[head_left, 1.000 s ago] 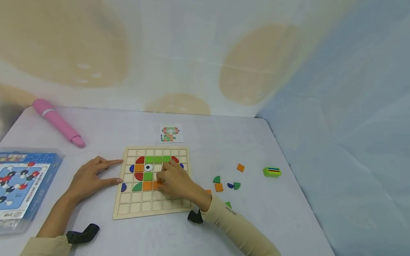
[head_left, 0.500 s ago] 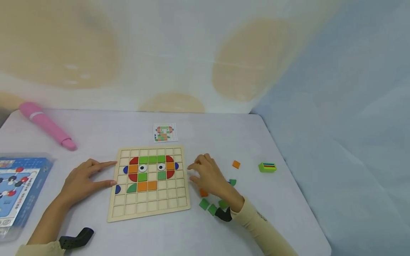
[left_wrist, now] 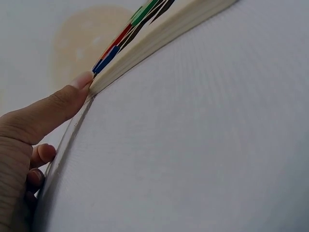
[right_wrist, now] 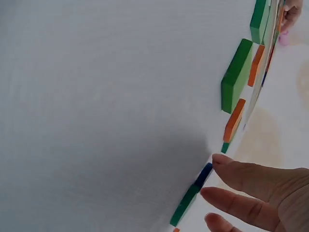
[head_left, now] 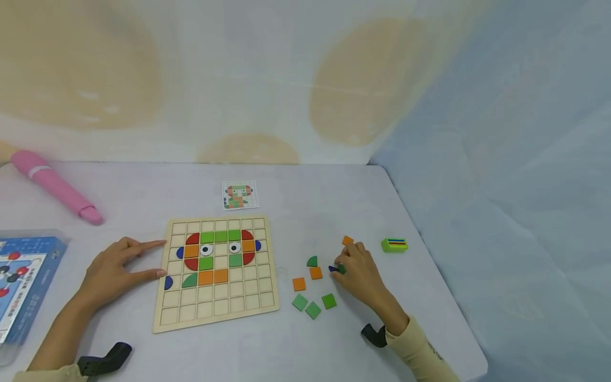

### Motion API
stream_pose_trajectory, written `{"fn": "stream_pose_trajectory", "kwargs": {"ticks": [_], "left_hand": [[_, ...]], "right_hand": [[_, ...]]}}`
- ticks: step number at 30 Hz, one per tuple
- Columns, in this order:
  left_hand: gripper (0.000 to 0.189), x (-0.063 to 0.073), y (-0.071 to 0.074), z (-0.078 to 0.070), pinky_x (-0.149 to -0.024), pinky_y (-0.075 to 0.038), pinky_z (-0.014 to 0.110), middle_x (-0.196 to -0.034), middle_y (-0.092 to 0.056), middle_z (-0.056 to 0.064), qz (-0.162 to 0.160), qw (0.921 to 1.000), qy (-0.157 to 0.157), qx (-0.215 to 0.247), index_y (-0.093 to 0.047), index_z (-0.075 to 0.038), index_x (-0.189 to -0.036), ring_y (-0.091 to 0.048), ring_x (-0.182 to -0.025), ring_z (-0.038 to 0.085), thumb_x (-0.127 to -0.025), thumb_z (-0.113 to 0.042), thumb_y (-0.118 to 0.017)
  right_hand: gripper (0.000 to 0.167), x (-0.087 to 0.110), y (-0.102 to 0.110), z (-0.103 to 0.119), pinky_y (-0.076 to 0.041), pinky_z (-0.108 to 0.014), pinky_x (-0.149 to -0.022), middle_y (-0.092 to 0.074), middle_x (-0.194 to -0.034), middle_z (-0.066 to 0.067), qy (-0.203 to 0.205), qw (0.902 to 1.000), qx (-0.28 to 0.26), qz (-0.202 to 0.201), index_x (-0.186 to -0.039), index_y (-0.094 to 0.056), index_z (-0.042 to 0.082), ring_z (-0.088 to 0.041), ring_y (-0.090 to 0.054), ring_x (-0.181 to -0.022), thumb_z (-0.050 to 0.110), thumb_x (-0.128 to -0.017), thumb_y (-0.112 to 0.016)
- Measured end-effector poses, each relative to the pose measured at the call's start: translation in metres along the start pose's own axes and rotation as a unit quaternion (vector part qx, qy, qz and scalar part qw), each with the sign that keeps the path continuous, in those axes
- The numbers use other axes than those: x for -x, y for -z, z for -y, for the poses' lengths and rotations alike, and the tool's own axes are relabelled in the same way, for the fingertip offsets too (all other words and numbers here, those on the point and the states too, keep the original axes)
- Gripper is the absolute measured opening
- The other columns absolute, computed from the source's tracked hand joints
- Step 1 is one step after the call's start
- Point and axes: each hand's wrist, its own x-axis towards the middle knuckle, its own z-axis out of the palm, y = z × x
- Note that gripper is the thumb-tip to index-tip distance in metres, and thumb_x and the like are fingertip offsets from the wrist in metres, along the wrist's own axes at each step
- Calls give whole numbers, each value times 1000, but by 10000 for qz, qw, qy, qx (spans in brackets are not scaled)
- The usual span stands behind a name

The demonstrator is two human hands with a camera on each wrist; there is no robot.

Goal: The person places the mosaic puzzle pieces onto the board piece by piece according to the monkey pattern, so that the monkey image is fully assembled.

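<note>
A wooden grid board [head_left: 274, 276] lies on the table, bearing a face-like pattern of red, green, orange and blue tiles with two eye tiles. At its left edge, my left hand [head_left: 112, 270] touches the frame with straight thumb and index finger; the left wrist view shows the thumb [left_wrist: 63, 104] right at the corner. My right hand [head_left: 364, 273] is over the loose tiles on the right. Its thumb and fingers are spread apart, close to a blue half-circle tile [right_wrist: 203, 175] and a green quarter-circle tile [right_wrist: 185, 205].
Loose orange squares [head_left: 298, 284], green squares [head_left: 313, 310] and another green quarter-circle [head_left: 312, 261] lie right of the board. A pattern card [head_left: 239, 195] sits behind it. Farther right stands a striped green block [head_left: 394, 245]; at left, a pink cylindrical object [head_left: 57, 185] and a blue box [head_left: 28, 286].
My right hand has left the board and moved right to the loose tiles, uncovering the second eye and an orange square. My left hand stays at the board's edge. The head view has shifted slightly.
</note>
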Motion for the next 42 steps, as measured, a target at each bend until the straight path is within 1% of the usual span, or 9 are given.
{"fn": "stream_pose_trajectory", "kwargs": {"ticks": [3, 6, 11, 15, 19, 26, 31, 37, 42], "left_hand": [[70, 0, 0, -1, -66, -26, 37, -92, -47, 4, -3, 10000, 0, 35, -65, -17, -132, -39, -80, 21, -73, -51, -83], [70, 1, 1, -1, -66, -26, 36, -91, -47, 4, -44, 10000, -11, 16, -65, -16, -132, -39, -80, 21, -73, -50, -83], [70, 1, 1, -1, -67, -26, 37, -91, -46, 4, -41, 10000, -23, 45, -64, -17, -132, -38, -81, 21, -74, -50, -83], [69, 1, 1, -1, -67, -26, 37, -92, -47, 4, -50, 10000, -29, 57, -65, -17, -132, -39, -80, 20, -74, -50, -83], [70, 2, 0, 1, -67, -26, 37, -92, -47, 4, -71, 10000, -28, 41, -65, -17, -132, -39, -80, 20, -74, -51, -83], [69, 1, 0, 0, -66, -26, 37, -92, -48, 4, -25, 9999, -82, 120, -65, -18, -132, -39, -80, 20, -75, -52, -82], [68, 3, 4, 1, -68, -27, 38, -94, -49, 4, 2, 10000, -41, 80, -64, -19, -133, -39, -80, 21, -75, -51, -82], [68, 6, 3, 3, -67, -26, 36, -92, -48, 2, -23, 10000, -75, 46, -65, -20, -132, -38, -79, 19, -74, -50, -83], [68, 1, -3, 4, -66, -26, 36, -90, -48, 1, -111, 9997, -192, 67, -65, -21, -132, -38, -78, 18, -74, -52, -83]], "right_hand": [[17, 0, -3, -1, -42, -36, -78, -58, -92, -5, 134, 9999, -26, -75, -85, -78, 6, -22, -45, -89, 13, -73, -88], [14, -2, -5, -3, -43, -37, -78, -57, -89, -4, 499, 9984, -195, -185, -85, -78, 7, -22, -47, -89, 2, -74, -85], [25, -4, -8, -8, -45, -42, -84, -58, -95, -6, 967, 9944, -215, -368, -89, -77, 9, -26, -52, -99, -11, -74, -76], [22, -4, -8, -8, -45, -41, -81, -59, -99, -8, 689, 9960, -167, -539, -93, -76, 6, -27, -52, -99, 3, -73, -85], [29, -5, -8, -6, -43, -37, -75, -59, -95, -8, 284, 9982, -93, -523, -89, -75, 2, -24, -49, -91, 19, -70, -91], [23, -8, -8, 0, -46, -38, -78, -62, -95, -8, -208, 9994, -238, -109, -87, -77, 0, -25, -51, -94, 14, -72, -89], [23, -12, -8, 8, -46, -40, -81, -62, -95, -8, 3, 9991, -403, -159, -83, -76, 1, -26, -52, -98, 13, -70, -89], [21, -25, -2, 43, -45, -36, -80, -61, -96, -4, 732, 9942, -777, -163, -84, -75, 4, -21, -51, -93, 17, -72, -87], [19, -42, 1, 102, -44, -31, -83, -61, -99, 1, 1255, 9895, -660, 277, -88, -77, 9, -16, -49, -95, 23, -77, -84]]}}
